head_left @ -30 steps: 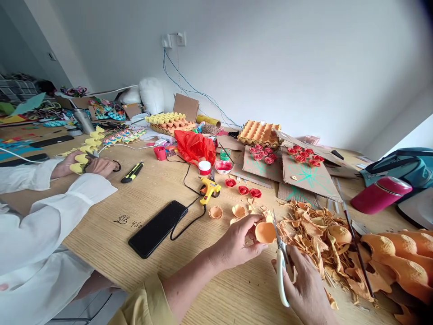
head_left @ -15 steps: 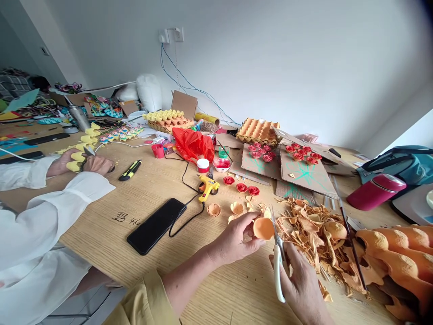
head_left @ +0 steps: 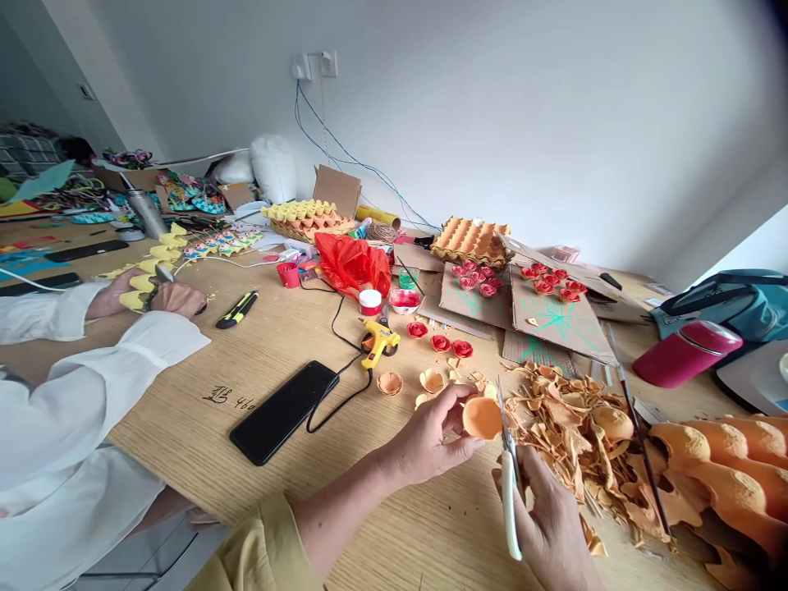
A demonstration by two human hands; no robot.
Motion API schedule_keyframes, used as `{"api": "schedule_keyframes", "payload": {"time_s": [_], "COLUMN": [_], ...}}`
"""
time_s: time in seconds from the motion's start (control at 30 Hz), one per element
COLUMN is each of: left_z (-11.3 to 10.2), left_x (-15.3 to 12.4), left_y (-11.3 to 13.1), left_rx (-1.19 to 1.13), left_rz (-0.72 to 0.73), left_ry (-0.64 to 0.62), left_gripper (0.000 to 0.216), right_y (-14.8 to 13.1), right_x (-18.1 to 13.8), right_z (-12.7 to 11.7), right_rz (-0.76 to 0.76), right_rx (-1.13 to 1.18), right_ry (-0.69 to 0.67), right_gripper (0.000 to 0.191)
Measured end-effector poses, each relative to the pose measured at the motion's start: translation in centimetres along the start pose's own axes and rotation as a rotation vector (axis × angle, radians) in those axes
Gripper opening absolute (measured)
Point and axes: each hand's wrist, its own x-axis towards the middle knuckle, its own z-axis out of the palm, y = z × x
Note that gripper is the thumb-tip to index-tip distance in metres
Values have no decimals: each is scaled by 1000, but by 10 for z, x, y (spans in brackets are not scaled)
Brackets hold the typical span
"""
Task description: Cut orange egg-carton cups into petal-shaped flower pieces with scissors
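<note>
Between the thumb and fingers of my left hand point(head_left: 431, 439) is an orange egg-carton cup point(head_left: 483, 419), its hollow side turned up toward me. My right hand point(head_left: 551, 517) grips white-handled scissors point(head_left: 510, 492), blades pointing up and away along the cup's right edge. Just beyond the cup lie cut orange flower-shaped cups point(head_left: 390, 383) and small scraps. A heap of orange carton trimmings point(head_left: 570, 435) spreads to the right of the scissors. Finished red paper roses point(head_left: 440, 343) sit in a short row farther back.
A black phone point(head_left: 284, 412) and a yellow glue gun point(head_left: 378, 343) with its cable lie left of my hands. Orange egg trays point(head_left: 739, 460), a thin brush point(head_left: 640, 443) and a magenta bottle point(head_left: 686, 353) are at right. At left, a white-sleeved co-worker point(head_left: 148, 353) cuts yellow carton.
The cup and both hands have shifted very slightly, with the scissors still alongside the cup's edge. Otherwise the view has barely moved.
</note>
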Motion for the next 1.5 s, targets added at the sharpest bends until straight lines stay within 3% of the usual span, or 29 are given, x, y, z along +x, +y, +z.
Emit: {"api": "schedule_keyframes", "payload": {"time_s": [0.23,0.43,0.63,0.77,0.93,1.1,1.23,1.33,1.5], "left_z": [-1,-3,-4,-4,-3,-6,-14,-17,-17], "left_x": [0,-2,-1,-1,2,8,10,10,9], "left_y": [2,4,3,2,-2,4,9,5,-2], "left_rx": [132,241,282,320,158,-161,-274,-368,-449], "left_rz": [70,98,124,125,35,-78,-162,-184,-187], "left_ry": [2,14,8,26,20,169,249,276,218], "left_gripper": [39,44,46,47,39,40,42,41,37], "right_y": [-1,2,1,0,0,7,8,7,4], "right_x": [-4,-4,-5,-3,0,6,10,8,4], "right_z": [1,2,5,4,3,-8,-19,-20,-16], "right_rz": [125,122,154,141,269,453,450,421,334], "right_rx": [44,61,92,128,279,553,625,600,433], "right_ry": [-40,-77,-16,-73,-47,199,293,236,-44], "right_gripper": [32,32,33,33,35,38,36,33,29]}}
